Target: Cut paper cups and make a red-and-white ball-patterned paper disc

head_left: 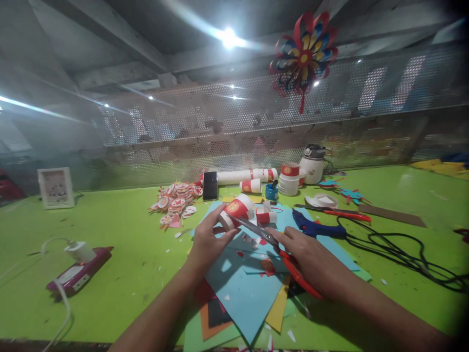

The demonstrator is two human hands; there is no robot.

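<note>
My left hand [210,237] grips a red and white paper cup [239,209] with a gold emblem, tilted above the blue paper sheets [245,298]. In my right hand [311,256] is a pair of scissors [289,264] with red-orange handles. Its blades reach left to the cup's side; whether they are cutting into it I cannot tell. Behind the cup lies a cut red and white cup piece [266,216]. Small red and white paper scraps are strewn over the blue sheets below my hands.
A blue glue gun [317,229] with a black cable lies to the right. Further back are a pile of cut cup discs [178,200], a phone [210,186], a row of nested cups [245,176], stacked cup pieces [289,180] and a white bottle [312,165]. A purple power strip [80,274] sits left.
</note>
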